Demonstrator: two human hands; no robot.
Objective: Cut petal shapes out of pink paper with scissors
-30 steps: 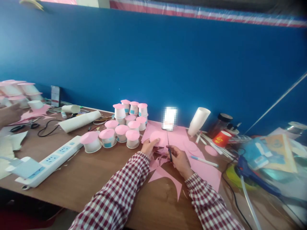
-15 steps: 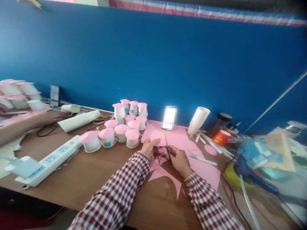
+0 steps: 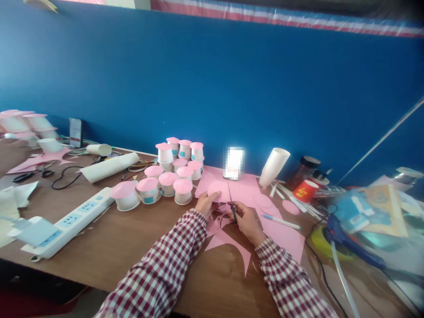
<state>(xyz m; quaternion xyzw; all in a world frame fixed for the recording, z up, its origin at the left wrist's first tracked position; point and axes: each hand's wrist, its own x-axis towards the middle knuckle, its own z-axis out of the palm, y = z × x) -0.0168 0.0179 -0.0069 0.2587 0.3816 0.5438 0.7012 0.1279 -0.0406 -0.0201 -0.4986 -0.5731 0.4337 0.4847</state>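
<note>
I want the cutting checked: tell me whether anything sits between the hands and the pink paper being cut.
Nothing visible does. The left hand already grips the pink paper circle, and the right hand holds the scissors with the blades at the paper's edge. The pink-topped cups stand apart to the left, the blue pen to the right.

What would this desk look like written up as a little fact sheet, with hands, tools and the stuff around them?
left hand: holds a pink paper circle by its edge
right hand: grips scissors, blades pointing up at the circle
under the hands: pink paper sheet and pointed pink scraps
left of hands: upturned white cups with pink tops
further left: white power strip, lying stack of cups
right of hands: pen, red cup, blue glue gun
backdrop: blue wall
surface: brown wooden table
</note>
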